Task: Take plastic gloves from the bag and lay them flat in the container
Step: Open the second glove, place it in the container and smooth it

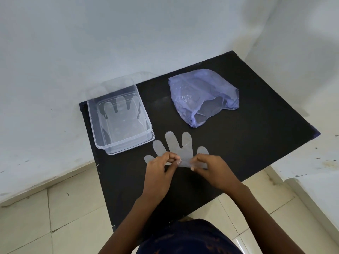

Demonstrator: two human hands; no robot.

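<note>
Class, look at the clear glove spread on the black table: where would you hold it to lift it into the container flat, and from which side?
Probably at the cuff edge of the glove, from the near side, one hand at each corner, as the left hand and right hand do; its fingers point away.

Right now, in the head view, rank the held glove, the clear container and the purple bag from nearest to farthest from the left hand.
1. Held glove: pinched by the left hand and right hand.
2. Clear container: ahead, slightly left, on the table.
3. Purple bag: ahead to the right, farthest.
</note>
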